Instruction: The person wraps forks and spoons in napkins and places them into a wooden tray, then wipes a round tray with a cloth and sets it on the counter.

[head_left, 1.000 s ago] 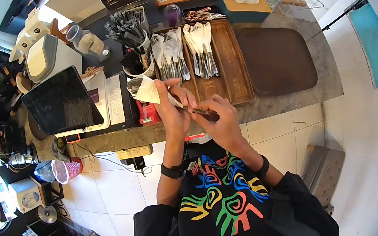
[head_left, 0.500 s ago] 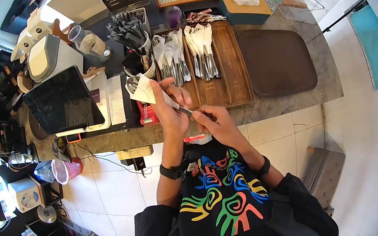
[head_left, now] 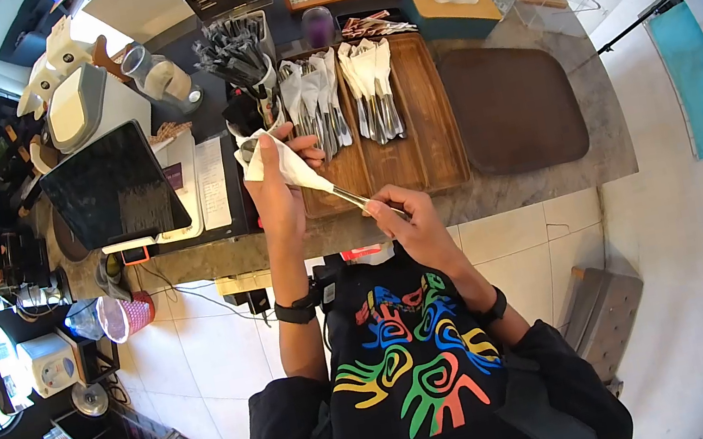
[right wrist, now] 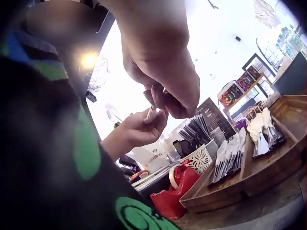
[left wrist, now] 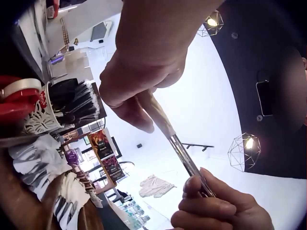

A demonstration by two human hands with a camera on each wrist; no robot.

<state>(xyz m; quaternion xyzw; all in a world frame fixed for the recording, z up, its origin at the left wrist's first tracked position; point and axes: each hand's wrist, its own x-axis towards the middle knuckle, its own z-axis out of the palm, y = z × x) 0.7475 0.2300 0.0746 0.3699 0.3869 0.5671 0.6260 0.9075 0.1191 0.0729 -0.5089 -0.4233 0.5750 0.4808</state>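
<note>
My left hand (head_left: 277, 200) holds a white paper napkin (head_left: 298, 172) wrapped around cutlery, its thumb lying along the paper. Bare metal cutlery handles (head_left: 351, 197) stick out of the narrow end, slanting down to the right. My right hand (head_left: 414, 225) pinches their far ends between thumb and fingers; the left wrist view shows this grip on the handles (left wrist: 184, 155) closely. Beyond the hands, a wooden tray (head_left: 432, 144) bears two groups of napkin-wrapped cutlery (head_left: 311, 95), handles toward me. In the right wrist view, my right hand (right wrist: 165, 72) hides most of the bundle.
A red tape dispenser (right wrist: 175, 191) stands at the tray's left, near a white basket (right wrist: 199, 158) and black-wrapped items (head_left: 234, 57). A tablet (head_left: 116, 190) stands further left. Right of the wooden tray lies a brown tray (head_left: 519, 105). The counter's front edge (head_left: 499, 205) runs below my hands.
My left hand has moved left and slightly up with the napkin. The right hand has gone a little right and down along the handles, so more bare metal shows between the hands.
</note>
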